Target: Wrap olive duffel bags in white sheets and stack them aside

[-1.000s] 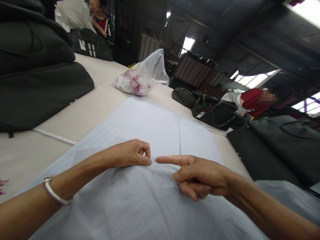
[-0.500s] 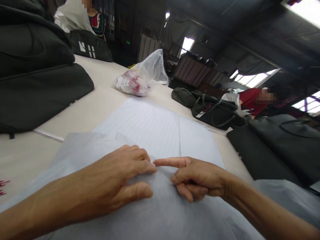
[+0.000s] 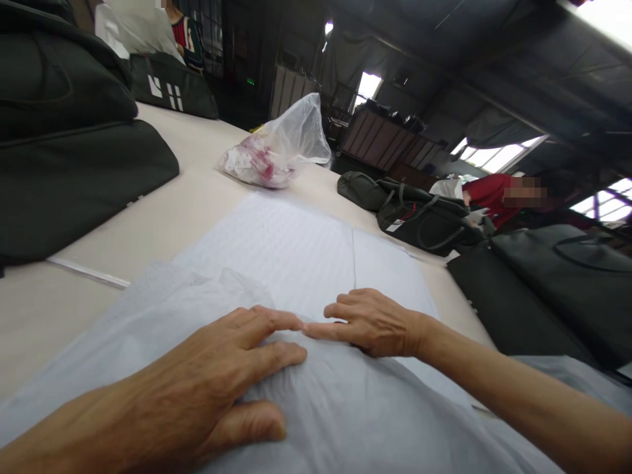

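A thin, translucent whitish plastic bag or sheet (image 3: 345, 401) lies wrinkled in front of me, over white sheets. My left hand (image 3: 241, 375) rests palm down on the plastic, its fingers and thumb spread. From the right, my right hand (image 3: 375, 322) reaches in with one digit stretched toward my left fingertips, and the tips meet at the plastic's upper edge. The other right fingers are bent but stand apart from that digit. No separate object shows in either hand. Beyond the hands lie the white sheets (image 3: 291, 243), with a seam between them.
Dark bags are stacked on the table (image 3: 162, 217) at left, the lower bag (image 3: 83, 184) nearest. A clear plastic bag (image 3: 271, 148) with red and white contents lies at the back. More dark bags (image 3: 424, 214) line the right. A person in red (image 3: 494, 191) works there; another person (image 3: 187, 39) is back left.
My right hand has turned more palm down and its other fingers have lifted. My left hand has shifted slightly down and its fingers have spread. The plastic has bunched up more.
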Tool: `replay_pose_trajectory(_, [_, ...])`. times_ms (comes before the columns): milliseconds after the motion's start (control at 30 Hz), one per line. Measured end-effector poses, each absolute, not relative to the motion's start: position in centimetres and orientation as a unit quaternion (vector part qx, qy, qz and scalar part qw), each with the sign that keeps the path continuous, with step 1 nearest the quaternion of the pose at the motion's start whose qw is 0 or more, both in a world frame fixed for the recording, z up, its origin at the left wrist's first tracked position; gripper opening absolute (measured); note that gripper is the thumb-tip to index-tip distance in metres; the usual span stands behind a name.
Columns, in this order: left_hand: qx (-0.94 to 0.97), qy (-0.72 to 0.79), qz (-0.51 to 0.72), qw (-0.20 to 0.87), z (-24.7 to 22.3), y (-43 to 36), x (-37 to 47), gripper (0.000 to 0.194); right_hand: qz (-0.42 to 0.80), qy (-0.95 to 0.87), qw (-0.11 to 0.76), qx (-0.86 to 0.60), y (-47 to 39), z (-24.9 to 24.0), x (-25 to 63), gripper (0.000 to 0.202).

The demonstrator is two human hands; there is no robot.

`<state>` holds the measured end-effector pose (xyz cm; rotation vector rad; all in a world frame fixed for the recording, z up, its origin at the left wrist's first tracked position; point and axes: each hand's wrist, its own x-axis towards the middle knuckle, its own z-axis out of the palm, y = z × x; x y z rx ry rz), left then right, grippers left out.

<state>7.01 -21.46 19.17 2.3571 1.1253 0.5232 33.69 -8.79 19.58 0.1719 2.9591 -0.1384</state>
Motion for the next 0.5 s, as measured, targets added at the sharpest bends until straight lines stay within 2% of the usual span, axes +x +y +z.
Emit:
replay_pose_trajectory(133, [0.867, 0.385, 0.210, 0.235, 18.0, -21.6, 6.7, 0.045, 0.027, 0.997, 0.059, -0.049, -6.9, 15.9, 34.8, 0.049])
replay_pose_trajectory(267, [0.863, 0.383, 0.209, 0.254, 17.3, -21.7, 6.4, 0.048, -0.014, 0.993, 0.106, -0.038, -4.7, 13.2, 36.3, 0.048])
replay_pose_trajectory(333, [0.858, 0.390, 0.208, 0.262, 17.4, -21.7, 6.4, 0.048, -0.049, 0.992, 0.082, 0.079, -3.8, 13.2, 36.5, 0.040])
replay_pose_trajectory(400, [0.851, 0.398, 0.209, 0.271, 17.7, -21.7, 6.4, 0.047, -0.113, 0.959, -0.018, 0.260, -3.8, 14.5, 35.7, 0.036])
replay_pose_trajectory(467, [0.843, 0.407, 0.213, 0.281, 17.9, -21.6, 6.5, 0.045, -0.242, 0.886, -0.109, 0.380, -4.8, 16.2, 33.8, 0.045])
replay_pose_trajectory(500, [0.839, 0.411, 0.211, 0.286, 18.0, -21.6, 6.6, 0.044, -0.319, 0.853, -0.124, 0.395, -5.7, 16.9, 32.6, 0.051])
